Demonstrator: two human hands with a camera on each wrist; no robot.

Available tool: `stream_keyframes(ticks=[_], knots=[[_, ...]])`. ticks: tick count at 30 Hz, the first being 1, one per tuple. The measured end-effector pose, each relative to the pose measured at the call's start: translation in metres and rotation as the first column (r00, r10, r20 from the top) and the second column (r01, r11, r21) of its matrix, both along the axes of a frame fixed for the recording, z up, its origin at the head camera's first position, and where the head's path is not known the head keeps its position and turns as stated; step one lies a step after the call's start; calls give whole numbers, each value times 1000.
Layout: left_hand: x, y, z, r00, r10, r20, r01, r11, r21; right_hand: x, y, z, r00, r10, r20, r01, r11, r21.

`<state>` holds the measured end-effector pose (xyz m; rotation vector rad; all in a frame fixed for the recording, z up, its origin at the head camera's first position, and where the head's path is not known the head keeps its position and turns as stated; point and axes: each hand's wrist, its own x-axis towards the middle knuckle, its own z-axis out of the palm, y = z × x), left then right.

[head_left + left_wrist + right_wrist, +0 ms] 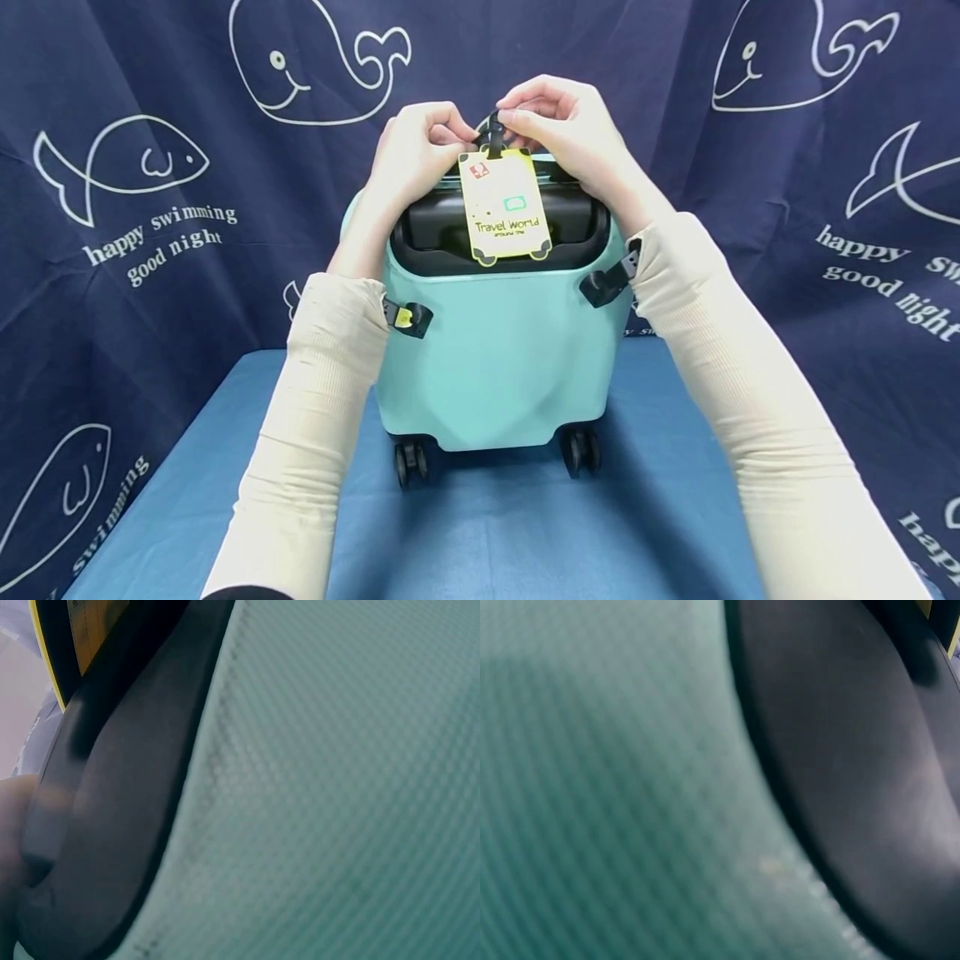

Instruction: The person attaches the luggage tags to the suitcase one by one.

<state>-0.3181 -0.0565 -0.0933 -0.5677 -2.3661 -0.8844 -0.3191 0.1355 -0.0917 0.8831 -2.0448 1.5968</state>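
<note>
A mint-green suitcase [495, 358] stands upright with a black recessed panel [442, 225] at its top. Over that panel hangs a yellow-edged luggage tag [504, 208] printed "Travel World", with a black strap [495, 133] looped above it. My left hand [420, 154] pinches the strap from the left between thumb and fingers. From the other side, the thumb and fingers of my right hand [573, 129] pinch the strap near its top. In the left wrist view the suitcase's ribbed shell [315, 795] fills most of the frame, with the tag's edge at upper left.
Black double wheels [581, 450] carry the suitcase on a blue cloth-covered table [480, 525]. Close behind hangs a dark blue curtain [465, 50] with white whale and fish drawings. Small black devices are strapped at both wrists, in front of the shell.
</note>
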Motion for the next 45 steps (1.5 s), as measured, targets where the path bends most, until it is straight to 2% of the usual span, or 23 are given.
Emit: stream_keyframes(ticks=[6,11,20,26,34,40,45], knots=[[1,0,0,1000,7,12,-6,1000,-16,3,-1,1,998,-60,28,58,996,66],[0,-1,0,1000,-4,11,4,1000,-14,5,-2,1,993,-119,17,115,983,140],[-1,-2,-2,999,-30,12,30,999,25,5,-4,0,999,-34,-39,38,991,129],[-2,-3,-3,997,-48,52,44,996,79,8,-4,-1,993,-87,-81,102,972,211],[-6,-5,-6,989,-122,89,106,980,167,6,-4,-2,988,-138,-62,149,965,214],[-7,-6,-6,986,-142,91,126,979,158,5,-3,-2,982,-159,-103,178,961,213],[-7,-4,-4,984,-144,109,128,982,140,6,-2,-1,962,-218,-166,253,940,231]])
